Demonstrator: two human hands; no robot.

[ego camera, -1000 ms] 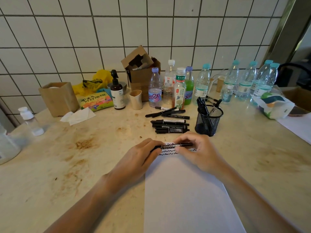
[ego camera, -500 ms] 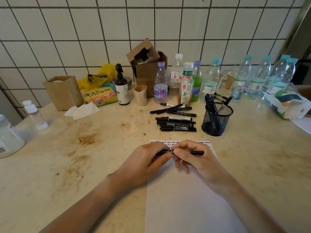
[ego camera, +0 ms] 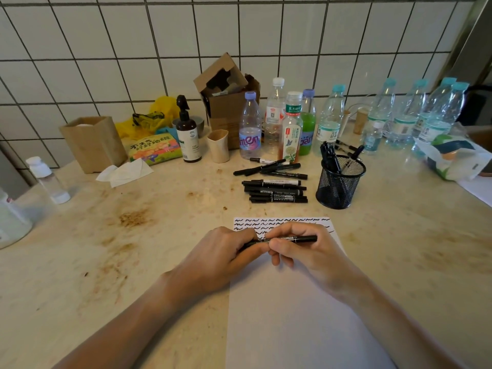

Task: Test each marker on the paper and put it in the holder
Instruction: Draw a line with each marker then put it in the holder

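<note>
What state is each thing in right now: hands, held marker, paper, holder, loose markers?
left hand: grips the marker's left end
right hand: pinches the marker's barrel
marker: level, above the paper
paper: flat, squiggles along its top
holder: upright, several markers inside
loose markers: lying capped on table

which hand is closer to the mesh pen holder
Right. The right hand sits below and just left of the mesh holder; the left hand lies farther left, both gripping one marker.

A makeshift workspace: tiled wall (ego camera: 292, 35), stained counter (ego camera: 133, 249), crowded bottles (ego camera: 330, 121).
</note>
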